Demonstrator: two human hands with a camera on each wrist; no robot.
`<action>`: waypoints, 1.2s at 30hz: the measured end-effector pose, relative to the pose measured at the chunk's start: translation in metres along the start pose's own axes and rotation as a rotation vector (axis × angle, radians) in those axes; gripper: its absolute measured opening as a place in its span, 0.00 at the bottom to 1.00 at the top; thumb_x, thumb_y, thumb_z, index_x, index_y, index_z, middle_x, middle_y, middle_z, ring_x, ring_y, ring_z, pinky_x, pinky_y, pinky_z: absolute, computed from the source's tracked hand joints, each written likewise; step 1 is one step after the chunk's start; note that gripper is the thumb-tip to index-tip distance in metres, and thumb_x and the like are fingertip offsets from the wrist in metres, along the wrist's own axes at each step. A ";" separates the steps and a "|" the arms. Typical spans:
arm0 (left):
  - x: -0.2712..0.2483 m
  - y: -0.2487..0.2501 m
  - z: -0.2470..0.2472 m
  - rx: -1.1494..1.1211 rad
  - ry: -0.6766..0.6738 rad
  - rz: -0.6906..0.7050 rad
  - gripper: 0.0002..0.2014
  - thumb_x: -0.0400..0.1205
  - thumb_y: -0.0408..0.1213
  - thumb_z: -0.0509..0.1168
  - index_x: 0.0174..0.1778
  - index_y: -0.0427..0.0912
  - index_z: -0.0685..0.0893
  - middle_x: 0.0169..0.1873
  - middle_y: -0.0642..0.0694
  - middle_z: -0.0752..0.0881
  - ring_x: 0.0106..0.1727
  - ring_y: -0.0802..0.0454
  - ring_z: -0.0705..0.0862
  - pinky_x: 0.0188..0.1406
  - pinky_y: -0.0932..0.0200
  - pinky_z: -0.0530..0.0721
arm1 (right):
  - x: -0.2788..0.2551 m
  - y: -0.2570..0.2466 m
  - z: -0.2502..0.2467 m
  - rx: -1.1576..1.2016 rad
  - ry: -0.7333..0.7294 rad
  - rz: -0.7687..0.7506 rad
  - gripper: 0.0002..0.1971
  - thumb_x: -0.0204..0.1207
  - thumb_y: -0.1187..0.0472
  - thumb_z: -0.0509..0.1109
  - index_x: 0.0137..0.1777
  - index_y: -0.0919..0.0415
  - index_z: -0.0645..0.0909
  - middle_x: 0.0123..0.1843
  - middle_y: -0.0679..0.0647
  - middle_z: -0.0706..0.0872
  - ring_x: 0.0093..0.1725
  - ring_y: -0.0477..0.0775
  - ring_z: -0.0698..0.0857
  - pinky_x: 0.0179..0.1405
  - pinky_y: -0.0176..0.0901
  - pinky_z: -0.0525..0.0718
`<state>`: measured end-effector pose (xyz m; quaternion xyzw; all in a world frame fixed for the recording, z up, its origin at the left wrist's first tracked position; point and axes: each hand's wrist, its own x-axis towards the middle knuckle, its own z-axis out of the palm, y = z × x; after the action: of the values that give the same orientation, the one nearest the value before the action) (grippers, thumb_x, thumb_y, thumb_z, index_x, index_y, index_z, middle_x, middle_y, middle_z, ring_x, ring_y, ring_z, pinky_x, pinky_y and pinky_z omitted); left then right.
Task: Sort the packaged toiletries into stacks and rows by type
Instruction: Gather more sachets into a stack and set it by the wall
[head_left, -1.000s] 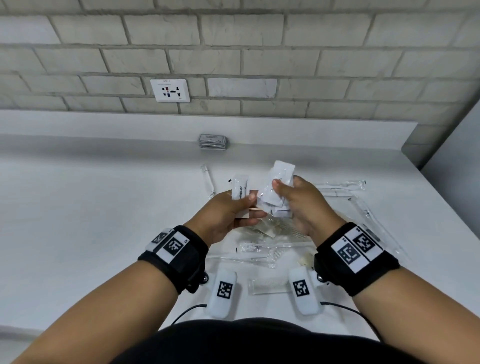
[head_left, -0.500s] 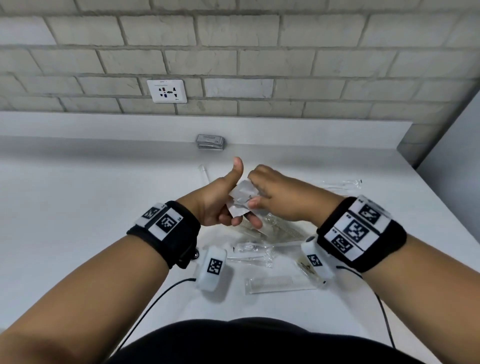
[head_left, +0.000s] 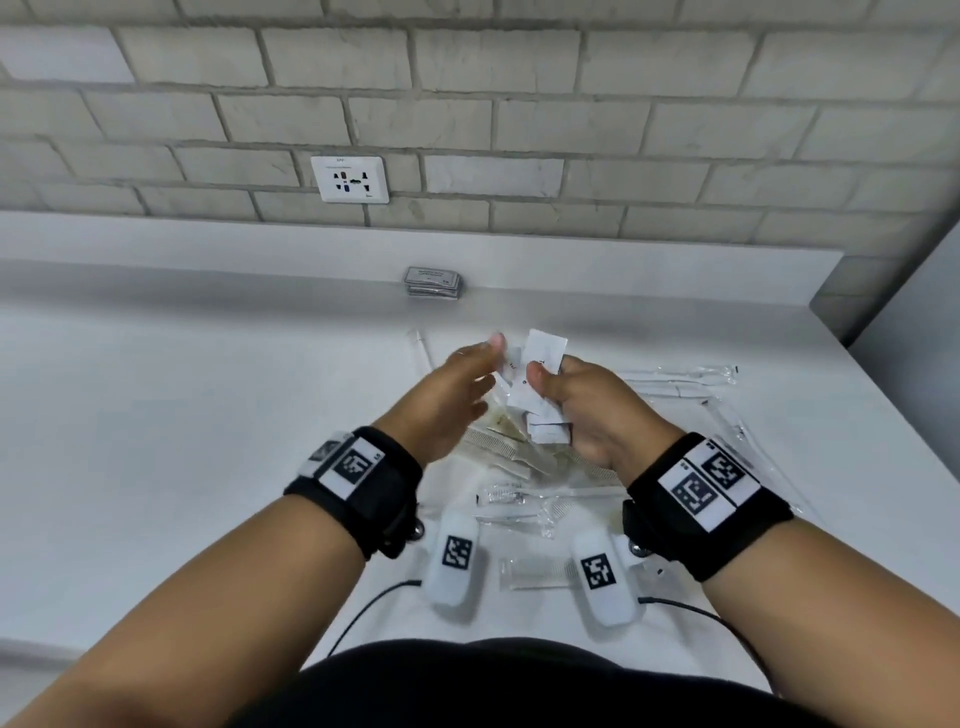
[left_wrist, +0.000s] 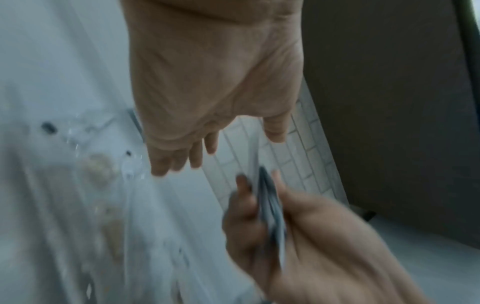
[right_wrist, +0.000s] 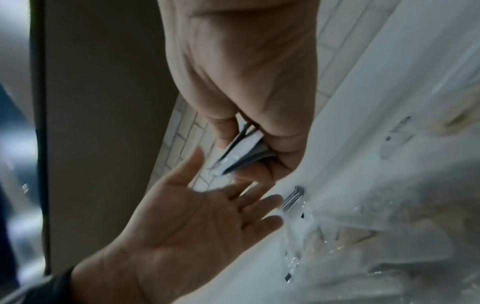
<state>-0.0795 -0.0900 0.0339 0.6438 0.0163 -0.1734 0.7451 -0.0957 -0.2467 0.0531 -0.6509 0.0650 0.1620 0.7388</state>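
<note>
My right hand (head_left: 563, 402) grips a bunch of white sachets (head_left: 537, 379) upright above the counter, thumb in front and fingers behind. The right wrist view shows the same sachets (right_wrist: 242, 153) edge-on in the curled fingers. My left hand (head_left: 465, 382) is beside them on the left, palm toward the sachets, fingers straight and holding nothing. In the right wrist view the left hand (right_wrist: 197, 214) shows a bare palm. Under both hands lies a loose pile of clear-wrapped toiletries (head_left: 519, 467) with combs and brush-like items.
A small stack of grey packets (head_left: 432, 282) sits at the back by the ledge. Long clear-wrapped sticks (head_left: 680, 375) lie to the right. A clear-wrapped comb (head_left: 535, 571) lies nearest me. The white counter (head_left: 182, 441) ends at a corner on the right.
The sachets held in my left hand have passed to the right hand. My left hand let go and opened, and the right hand raised the bundle upright.
</note>
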 end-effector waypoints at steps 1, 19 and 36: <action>-0.001 -0.005 0.011 -0.019 -0.025 0.007 0.19 0.81 0.57 0.62 0.57 0.46 0.81 0.55 0.51 0.86 0.59 0.57 0.83 0.56 0.61 0.77 | -0.001 0.000 0.006 0.015 -0.019 0.014 0.07 0.84 0.62 0.63 0.56 0.60 0.81 0.41 0.57 0.89 0.34 0.52 0.90 0.30 0.44 0.87; 0.019 0.016 0.041 -0.376 0.047 -0.138 0.06 0.85 0.30 0.56 0.45 0.38 0.76 0.27 0.44 0.83 0.26 0.52 0.83 0.25 0.61 0.81 | 0.000 -0.013 -0.005 -0.825 -0.051 -0.419 0.53 0.71 0.39 0.72 0.83 0.38 0.34 0.86 0.42 0.36 0.80 0.37 0.47 0.83 0.54 0.51; -0.001 0.027 0.022 -0.225 -0.442 -0.199 0.10 0.76 0.36 0.69 0.48 0.33 0.83 0.37 0.39 0.87 0.38 0.43 0.89 0.51 0.42 0.86 | -0.007 -0.034 -0.013 -0.923 -0.212 -0.480 0.65 0.58 0.59 0.86 0.81 0.33 0.39 0.72 0.45 0.61 0.74 0.43 0.66 0.66 0.41 0.79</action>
<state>-0.0774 -0.1084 0.0641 0.4987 -0.0645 -0.3793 0.7767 -0.0895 -0.2635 0.0849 -0.8849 -0.2390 0.0651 0.3944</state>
